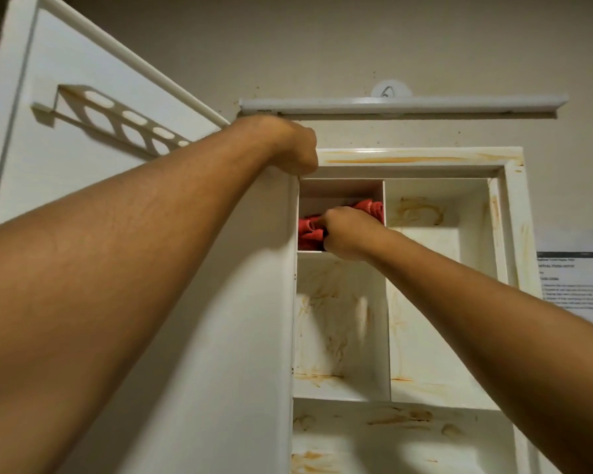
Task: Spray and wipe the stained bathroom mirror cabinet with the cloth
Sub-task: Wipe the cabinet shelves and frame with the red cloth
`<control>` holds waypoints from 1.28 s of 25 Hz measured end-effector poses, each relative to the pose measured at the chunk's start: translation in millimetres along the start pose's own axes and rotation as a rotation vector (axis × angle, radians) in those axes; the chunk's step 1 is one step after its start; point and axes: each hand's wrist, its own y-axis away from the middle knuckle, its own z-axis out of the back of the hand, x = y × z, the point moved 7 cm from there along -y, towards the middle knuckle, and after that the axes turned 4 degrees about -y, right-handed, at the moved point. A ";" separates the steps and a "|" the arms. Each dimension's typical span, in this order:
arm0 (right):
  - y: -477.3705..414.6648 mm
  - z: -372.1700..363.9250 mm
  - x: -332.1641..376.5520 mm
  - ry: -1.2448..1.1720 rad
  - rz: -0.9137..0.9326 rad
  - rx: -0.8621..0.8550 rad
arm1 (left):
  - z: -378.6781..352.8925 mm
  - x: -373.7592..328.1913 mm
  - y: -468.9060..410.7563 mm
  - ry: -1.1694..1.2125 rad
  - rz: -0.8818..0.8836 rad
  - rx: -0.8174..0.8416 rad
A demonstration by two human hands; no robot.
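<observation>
The white door (83,165) stands swung open on the left, its inner face toward the room, with a slotted rack (117,121) fixed across it. The left arm reaches up past it. The left hand (293,148) is curled over the top left corner of the cabinet (514,234), where the door hinges, and grips that edge; its fingertips are hidden behind the edge.

Just right of that, in the small top left compartment, lies the red cloth (308,230), bunched up against the back wall and the shelf. The right hand (348,234) is inside the same compartment, fingers closed round the cloth and pressing it in; red folds show on both sides of the hand.

Below it is a taller compartment, and to the right 1 more tall compartment, both smeared with orange-brown stains on their back walls and floors. The wide shelf at the bottom is stained too, as are the frame's top and right side.

Above the cabinet a long light bar (425,106) runs along the wall, with a round hook (389,90) just over it. At the far right a printed sheet (575,278) hangs on the wall.
</observation>
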 end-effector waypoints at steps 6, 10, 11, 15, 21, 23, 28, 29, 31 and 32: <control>-10.2 8.9 15.6 -0.137 -0.112 -0.309 | -6.8 -0.5 -5.6 0.093 -0.018 -0.012; -2.6 3.4 8.0 0.008 0.013 0.009 | -3.7 -0.7 -4.9 0.129 -0.025 -0.005; 1.5 6.9 1.7 0.096 -0.010 -0.014 | -2.7 -1.6 -2.7 0.138 -0.024 -0.005; 5.7 12.6 15.3 0.232 -0.008 -0.254 | -2.7 -2.8 -1.8 0.148 -0.033 -0.020; 12.1 7.3 19.9 0.284 0.119 -0.171 | -3.9 -0.6 -6.2 0.137 -0.022 -0.016; 14.3 10.8 10.3 0.329 -0.010 -0.195 | -3.2 0.8 -6.3 0.143 -0.024 -0.012; -5.1 6.3 23.8 0.477 -0.221 0.057 | -2.9 1.1 -5.0 0.099 -0.043 -0.010; -6.4 3.6 25.6 0.486 -0.191 0.115 | -2.2 1.1 -5.0 0.087 -0.053 -0.009; -8.4 3.8 26.5 0.395 -0.111 0.211 | -1.0 2.0 -4.2 0.087 -0.058 -0.015; -8.0 4.2 28.0 0.272 -0.071 0.243 | -1.9 2.1 -4.1 0.103 -0.059 -0.012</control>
